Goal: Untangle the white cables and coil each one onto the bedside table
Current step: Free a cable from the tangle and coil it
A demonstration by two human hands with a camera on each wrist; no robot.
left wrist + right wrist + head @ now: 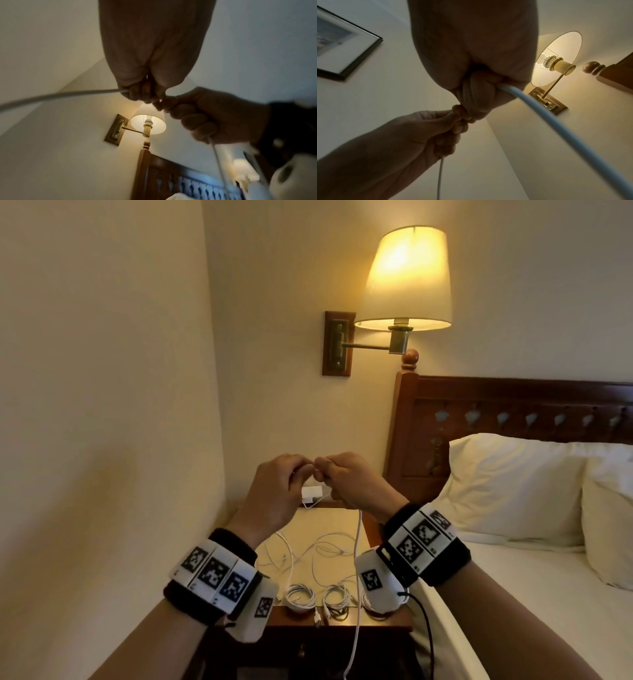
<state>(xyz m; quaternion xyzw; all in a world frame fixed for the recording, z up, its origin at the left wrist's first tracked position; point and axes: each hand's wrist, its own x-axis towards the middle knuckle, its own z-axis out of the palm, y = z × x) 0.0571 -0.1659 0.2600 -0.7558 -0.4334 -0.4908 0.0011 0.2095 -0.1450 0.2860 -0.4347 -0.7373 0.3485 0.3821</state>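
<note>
Both hands are raised above the bedside table (pixel 342 517), fingertips meeting. My left hand (pixel 297 471) grips a white cable (pixel 60 95) that runs out of its curled fingers (pixel 137 93). My right hand (pixel 329 472) is closed round a white cable (pixel 357 546) that hangs past the table's front edge; it shows thick in the right wrist view, cable (pixel 556 121). The stretch between the two fists is hidden. Loose tangled white cables (pixel 318 549) lie on the tabletop. Two coiled cables (pixel 300 599) (pixel 337 597) sit at its front edge.
A white plug block (pixel 312 493) sits at the back of the table. A lit wall lamp (pixel 407 278) hangs above. The bed with pillows (pixel 507 491) and wooden headboard (pixel 513 409) is on the right, a wall on the left.
</note>
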